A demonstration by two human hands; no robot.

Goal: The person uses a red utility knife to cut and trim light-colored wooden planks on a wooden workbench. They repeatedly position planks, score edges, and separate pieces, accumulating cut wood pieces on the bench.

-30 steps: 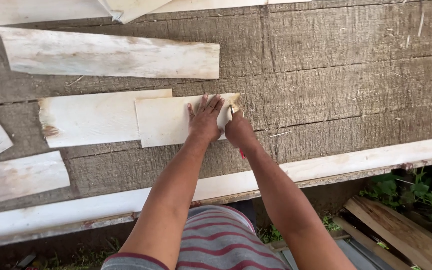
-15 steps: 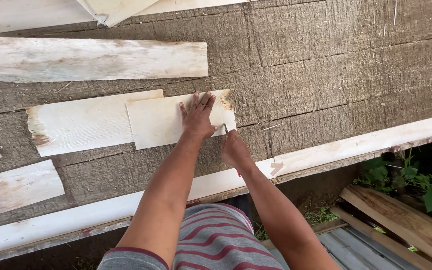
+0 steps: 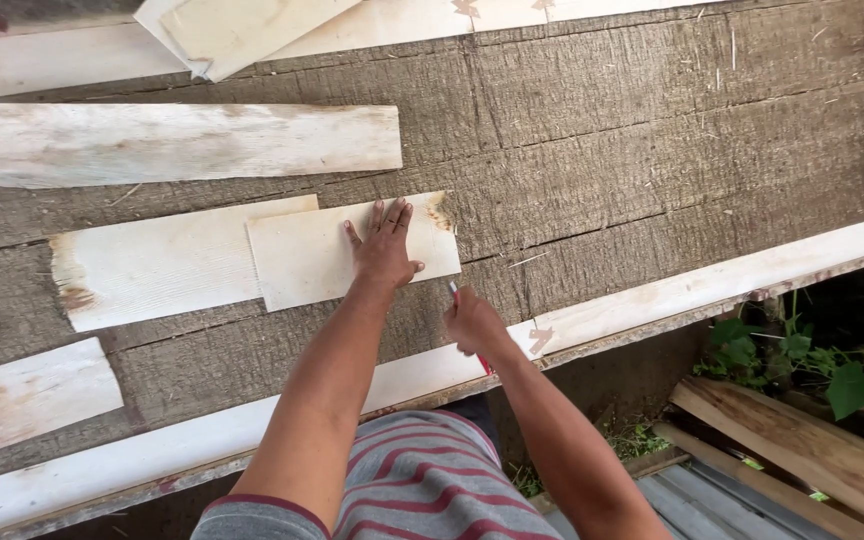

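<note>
L hand (image 3: 385, 250) lies flat, fingers spread, on small pale wood board (image 3: 352, 252) at tabletop (image 3: 652, 150) centre. R hand (image 3: 472, 322), at 5 o'clock from it, is fisted round red pencil (image 3: 455, 292).

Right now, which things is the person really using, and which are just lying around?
In use:
left hand, flat on the small wood sheet
right hand, closed around a red pencil

Lying about:
long pale board
wider sheet, partly under the small one
small piece at the left
planks and green plants below the table edge
</note>
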